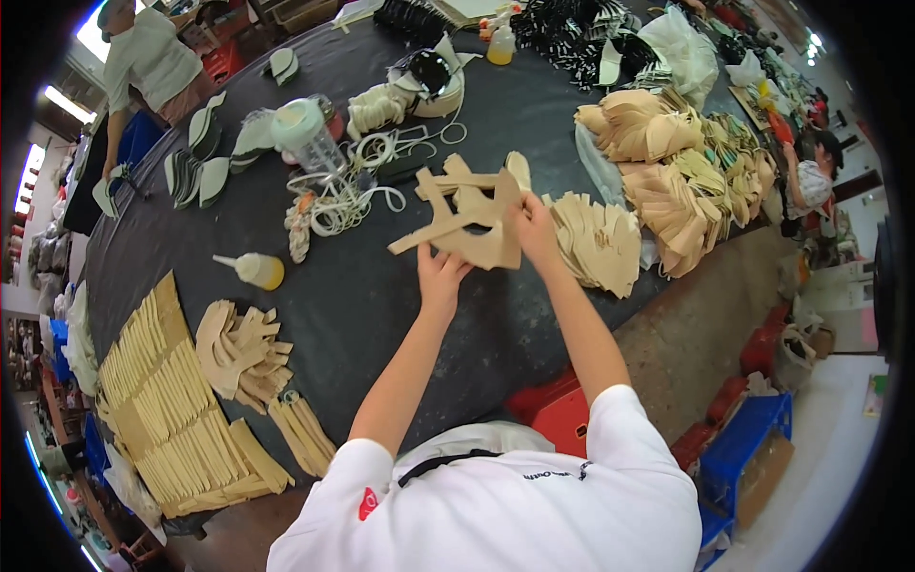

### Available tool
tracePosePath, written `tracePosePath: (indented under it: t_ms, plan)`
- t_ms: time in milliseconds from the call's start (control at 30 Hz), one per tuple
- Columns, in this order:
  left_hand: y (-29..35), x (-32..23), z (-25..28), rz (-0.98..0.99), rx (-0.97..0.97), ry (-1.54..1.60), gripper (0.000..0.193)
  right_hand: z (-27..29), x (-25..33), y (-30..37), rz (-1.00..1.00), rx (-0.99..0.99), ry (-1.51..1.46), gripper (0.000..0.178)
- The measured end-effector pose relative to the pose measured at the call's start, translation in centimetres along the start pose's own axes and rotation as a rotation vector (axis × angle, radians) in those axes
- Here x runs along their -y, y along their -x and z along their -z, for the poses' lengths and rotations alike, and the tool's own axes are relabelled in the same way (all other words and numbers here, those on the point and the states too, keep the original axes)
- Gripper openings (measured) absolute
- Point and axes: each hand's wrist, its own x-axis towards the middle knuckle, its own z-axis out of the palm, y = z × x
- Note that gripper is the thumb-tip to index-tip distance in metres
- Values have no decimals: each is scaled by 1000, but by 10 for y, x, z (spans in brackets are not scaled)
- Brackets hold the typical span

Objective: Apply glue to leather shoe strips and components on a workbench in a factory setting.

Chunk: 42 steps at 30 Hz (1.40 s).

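Above the black-covered table I hold up a tan strappy cut-out piece (pixel 494 250), which looks like a shoe upper. My left hand (pixel 441 284) pinches its lower edge, thumb and fingers closed on it. On the opposite side, my right hand (pixel 534 232) grips the piece's right edge. Straps spread from it toward the left, with gaps between them. Beside my right hand lies a fanned stack of tan cut pieces (pixel 605 250). Left of my hands, a squeeze bottle (pixel 255 270) with yellowish liquid lies on its side.
Larger tan bundles (pixel 672 176) sit at the right edge. Coiled white cord (pixel 338 208) and a clear jug (pixel 307 133) stand behind my left hand. At left are a board of tan strips (pixel 172 400) and loose tan straps (pixel 243 353). A person (pixel 157 57) stands far left.
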Motion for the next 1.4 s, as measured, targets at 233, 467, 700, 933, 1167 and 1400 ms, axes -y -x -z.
tracePosePath:
  t_ms: [233,467,700,933,1167,1400]
  plan:
    - [-86,48,-29,28,-93,-112,46,19,-64,-95,-99,39,93,21]
    - [-97,24,-25,151,-335,-442,33,20,-70,-100,-161,5,284,25]
    - [-127,21,-10,191,-590,-190,31,9,-82,-98,60,-146,534,25]
    - [-128,19,-3,-107,-519,-308,24,43,-36,-54,157,-225,642,35]
    - [-131,3,-4,-88,-640,-479,19,145,-68,19,129,-187,845,34]
    - [-32,101,-83,636,-50,-299,59,187,-66,-6,-723,-536,975,55]
